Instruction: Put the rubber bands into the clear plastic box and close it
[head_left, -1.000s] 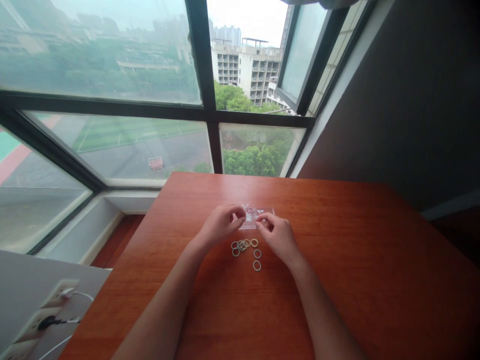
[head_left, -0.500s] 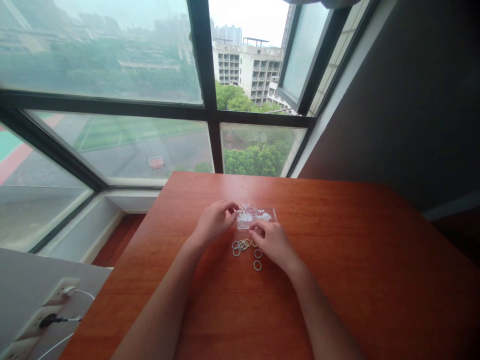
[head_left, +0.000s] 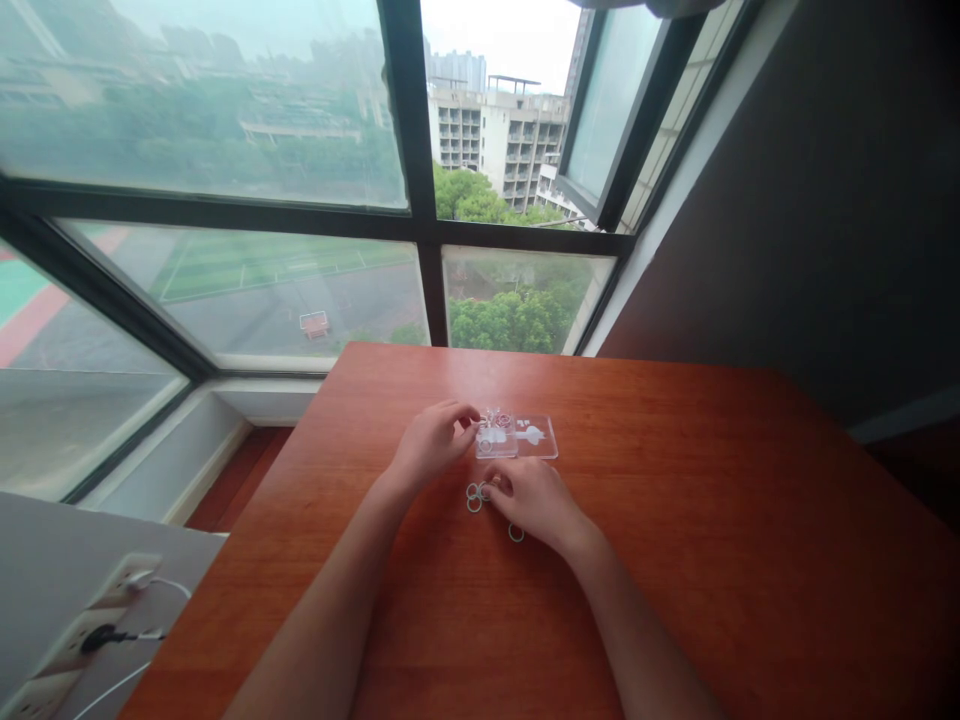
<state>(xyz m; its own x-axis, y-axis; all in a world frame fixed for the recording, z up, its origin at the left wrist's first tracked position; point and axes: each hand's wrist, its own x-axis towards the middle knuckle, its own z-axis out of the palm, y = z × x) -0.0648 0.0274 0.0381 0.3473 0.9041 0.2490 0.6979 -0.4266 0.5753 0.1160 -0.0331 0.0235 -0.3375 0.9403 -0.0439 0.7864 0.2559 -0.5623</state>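
My left hand is closed, its thumb and fingers bent at the left edge of a small clear plastic box, gripping it there. Clear and reddish pieces show at the back of the box. Just in front of it, my right hand reaches down over a group of small pale rings. Its fingers are curled and the fingertips are among the rings; whether one is pinched is hidden. A single ring lies below this hand.
A clear flat lid or tray with a white shape inside adjoins the box on the right. Everything rests on a reddish-brown wooden table. Windows with a dark frame stand behind it; wall sockets are at lower left.
My right hand has moved from the box's front edge down and left onto the rings, covering several of them. My left hand stays at the box.
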